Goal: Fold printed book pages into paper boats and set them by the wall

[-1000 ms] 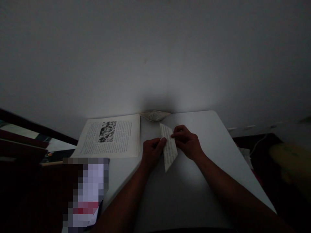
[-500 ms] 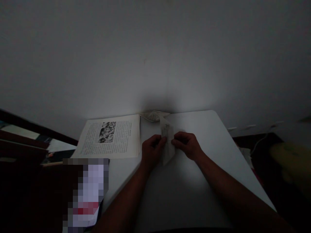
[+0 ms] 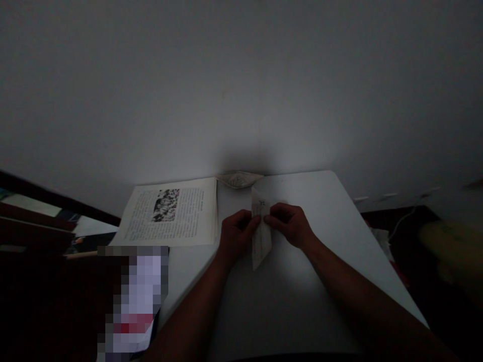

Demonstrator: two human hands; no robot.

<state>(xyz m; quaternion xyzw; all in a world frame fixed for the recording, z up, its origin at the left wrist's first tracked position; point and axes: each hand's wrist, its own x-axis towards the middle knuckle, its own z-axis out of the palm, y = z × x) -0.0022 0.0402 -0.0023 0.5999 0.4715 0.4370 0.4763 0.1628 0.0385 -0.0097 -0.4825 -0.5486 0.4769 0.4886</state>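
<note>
Left hand [image 3: 236,234] | right hand [image 3: 290,224] | angled inward, pinching folded paper [image 3: 261,245]

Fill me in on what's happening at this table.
A person's left hand and right hand are pinching a folded printed paper between them, one at each long side, above the white table. Beyond it, near the wall, sits a boat-shaped folded paper. A stack of printed pages lies to the left.
</note>
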